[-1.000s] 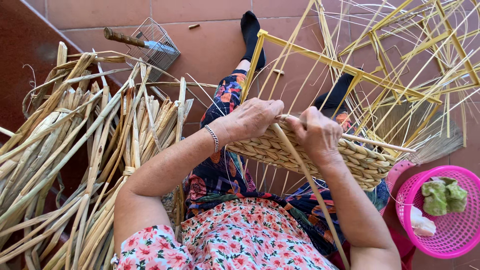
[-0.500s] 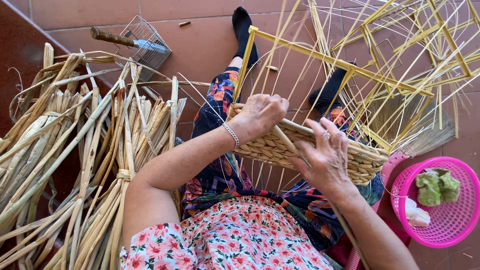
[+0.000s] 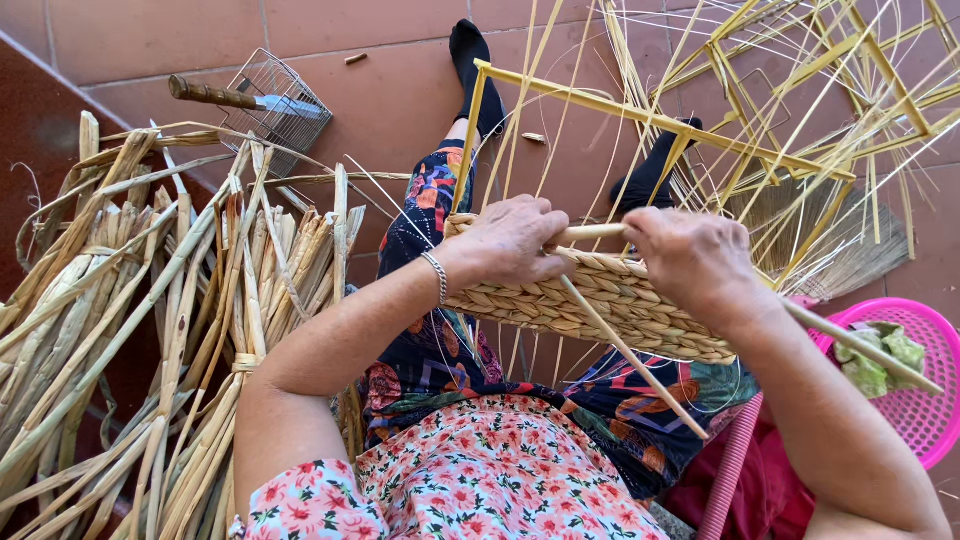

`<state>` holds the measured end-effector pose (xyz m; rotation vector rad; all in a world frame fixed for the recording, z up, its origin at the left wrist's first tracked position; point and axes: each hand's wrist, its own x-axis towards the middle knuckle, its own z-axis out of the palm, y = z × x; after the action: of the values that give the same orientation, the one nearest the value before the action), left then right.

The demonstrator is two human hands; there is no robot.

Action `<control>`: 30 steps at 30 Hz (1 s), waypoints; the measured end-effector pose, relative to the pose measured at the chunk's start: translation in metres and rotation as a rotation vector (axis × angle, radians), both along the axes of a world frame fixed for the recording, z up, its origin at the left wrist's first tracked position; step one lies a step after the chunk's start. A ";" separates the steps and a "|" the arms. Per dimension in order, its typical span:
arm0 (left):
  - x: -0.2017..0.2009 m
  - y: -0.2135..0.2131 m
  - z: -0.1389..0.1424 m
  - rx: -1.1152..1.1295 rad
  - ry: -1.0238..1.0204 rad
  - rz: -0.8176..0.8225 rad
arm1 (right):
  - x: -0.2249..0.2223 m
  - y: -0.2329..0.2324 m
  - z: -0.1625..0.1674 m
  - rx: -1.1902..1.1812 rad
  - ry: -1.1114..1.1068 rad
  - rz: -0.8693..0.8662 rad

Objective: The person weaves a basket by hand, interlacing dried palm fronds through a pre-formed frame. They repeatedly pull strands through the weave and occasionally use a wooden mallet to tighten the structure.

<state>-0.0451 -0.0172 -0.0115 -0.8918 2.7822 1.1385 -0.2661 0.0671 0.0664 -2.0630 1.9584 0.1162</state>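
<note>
**A:** Straw-coloured rush everywhere in my head view. I read the woven basket panel (image 3: 600,305) as well begun but far from done: a band of plaited rows lies across the lap, and bare upright stakes (image 3: 520,120) stand out beyond it, tied to a yellow stick frame (image 3: 640,110) past the knees.

**B:** What are the hands doing?

**A:** The left hand (image 3: 515,240) is curled over the panel's top edge, fingers closed on a pale rush strand (image 3: 590,232) that runs across to the right. The right hand (image 3: 695,262) is clenched over the same edge, just beside the left; I judge it grips the strand's other end, though its fingertips are hidden from me. A loose cane (image 3: 630,355) slants down over the weave towards the lap.

**B:** How much is left, then?

**A:** Judging by the length of unwoven stakes, most of the height. The stock supports that: a big heap of dried rush bundles (image 3: 150,330) lies on the tiled floor at the left, some tied.

**B:** Containers?

**A:** Two. A pink plastic basket (image 3: 925,415) at the right holds a crumpled green and white bundle (image 3: 880,355); cloth or leaf, I cannot tell. A small wire basket (image 3: 285,105) sits on the tiles at upper left, with a wooden-handled tool (image 3: 215,95) resting across it; whether anything more lies inside, I cannot make out.
</note>
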 end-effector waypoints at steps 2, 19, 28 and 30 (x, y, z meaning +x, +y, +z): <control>-0.006 0.005 -0.006 -0.057 0.093 0.065 | -0.008 -0.004 0.001 0.178 -0.136 -0.126; 0.004 0.002 -0.016 -0.122 0.486 0.134 | -0.005 0.018 -0.057 -0.202 -0.223 -0.124; -0.015 -0.014 -0.030 -0.024 0.229 0.141 | 0.008 0.038 -0.102 -0.386 -0.253 -0.124; -0.021 -0.013 -0.033 -0.038 0.213 0.214 | 0.008 0.048 -0.101 -0.394 -0.372 -0.128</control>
<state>-0.0656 -0.0299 -0.0448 -1.1623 2.9413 1.2833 -0.2576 0.1148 -0.0342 -1.9824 1.9775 -0.6812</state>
